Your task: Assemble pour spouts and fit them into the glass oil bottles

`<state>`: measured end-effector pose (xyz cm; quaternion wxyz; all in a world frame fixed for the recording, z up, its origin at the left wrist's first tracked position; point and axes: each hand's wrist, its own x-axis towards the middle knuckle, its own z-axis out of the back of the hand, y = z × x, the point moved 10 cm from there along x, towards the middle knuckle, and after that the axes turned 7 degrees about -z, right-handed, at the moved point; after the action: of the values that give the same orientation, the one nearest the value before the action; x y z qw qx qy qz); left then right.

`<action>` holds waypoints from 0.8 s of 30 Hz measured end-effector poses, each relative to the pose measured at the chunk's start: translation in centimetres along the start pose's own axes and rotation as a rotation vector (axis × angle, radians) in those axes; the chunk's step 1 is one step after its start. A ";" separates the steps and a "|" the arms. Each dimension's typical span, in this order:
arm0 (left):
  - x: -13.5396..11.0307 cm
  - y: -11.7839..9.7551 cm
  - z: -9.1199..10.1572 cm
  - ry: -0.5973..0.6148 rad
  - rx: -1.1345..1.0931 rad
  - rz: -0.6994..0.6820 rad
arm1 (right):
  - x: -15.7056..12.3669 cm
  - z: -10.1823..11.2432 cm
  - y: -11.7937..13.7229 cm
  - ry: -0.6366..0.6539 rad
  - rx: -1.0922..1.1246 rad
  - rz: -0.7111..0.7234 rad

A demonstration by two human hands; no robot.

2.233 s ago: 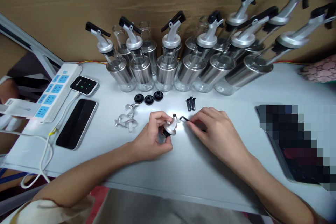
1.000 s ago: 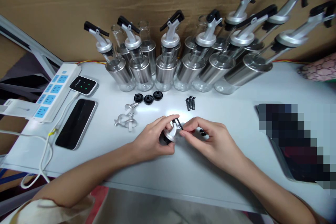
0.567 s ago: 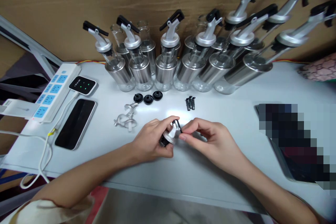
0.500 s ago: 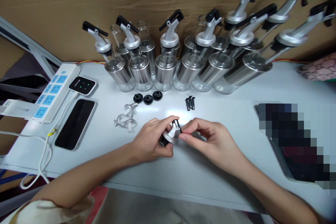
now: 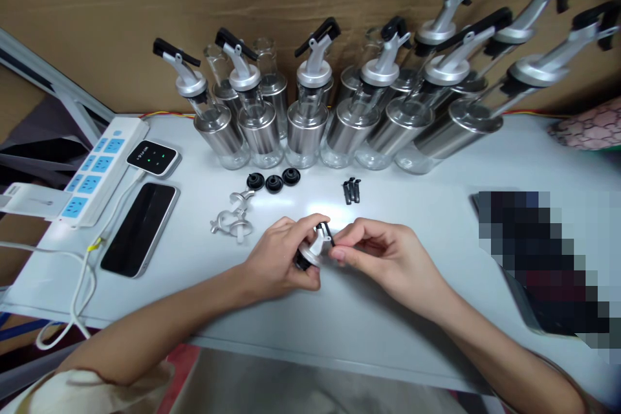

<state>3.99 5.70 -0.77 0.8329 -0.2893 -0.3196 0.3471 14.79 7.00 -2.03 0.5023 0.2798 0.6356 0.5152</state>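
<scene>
Three black caps (image 5: 274,185) on desk (image 5: 310,317), beyond left hand (image 5: 279,260). Left fingers wrapped round spout (image 5: 319,244): base low, neck tilted upward, index fingertip by top of lever (image 5: 329,231). Lever between hands, along spout's right side, long axis steep, upper end leaning left; whether joined, cannot tell. Right hand (image 5: 395,265) nearer its lower end, thumb and finger seemingly pinching there, reaching in from right.
</scene>
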 end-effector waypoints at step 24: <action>-0.2 0.7 -0.3 0.014 -0.048 0.076 | -0.1 -0.6 -0.3 0.008 0.106 -0.044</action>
<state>3.82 5.82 -1.51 0.8141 -0.3237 -0.3109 0.3684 14.29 6.64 -2.32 0.4953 0.2897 0.6701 0.4709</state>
